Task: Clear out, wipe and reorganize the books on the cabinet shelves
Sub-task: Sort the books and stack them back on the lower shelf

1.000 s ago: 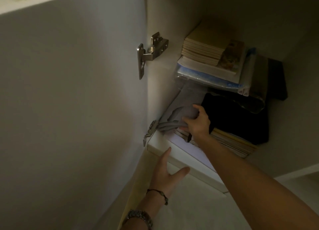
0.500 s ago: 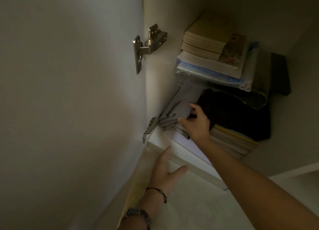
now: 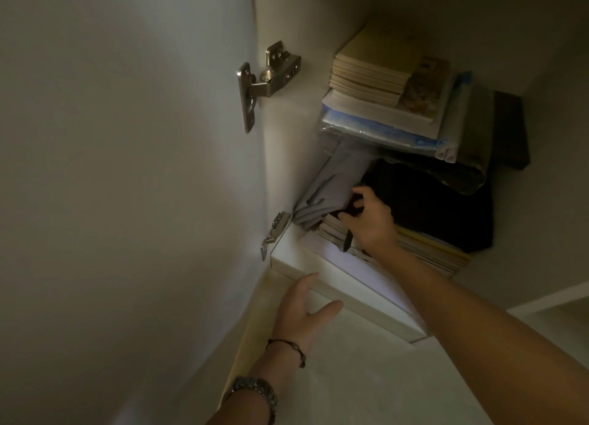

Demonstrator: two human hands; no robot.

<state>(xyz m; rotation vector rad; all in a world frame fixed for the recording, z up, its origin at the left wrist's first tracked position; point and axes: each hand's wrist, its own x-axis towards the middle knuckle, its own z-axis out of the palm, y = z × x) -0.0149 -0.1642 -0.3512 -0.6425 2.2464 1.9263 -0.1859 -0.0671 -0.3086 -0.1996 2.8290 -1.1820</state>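
At three o'clock from the open cabinet door [image 3: 127, 169], the shelf [image 3: 350, 300] carries the lower stack of books [image 3: 427, 252], partly under a black cloth [image 3: 430, 208], with a grey folded cloth [image 3: 325, 198] at its nine o'clock. A second stack of books [image 3: 369, 74] sits at twelve o'clock. The right hand [image 3: 369, 220] has fingers curled at the stack's corner, where grey cloth meets books; which it grips cannot be told. The left hand [image 3: 302, 313] lies flat, fingers straight, on the shelf's front edge. Judgement: the lower books look thin and floppy, heavy together, likely to fan out; take them by the spines with support underneath. The cloths are limp and may drag.
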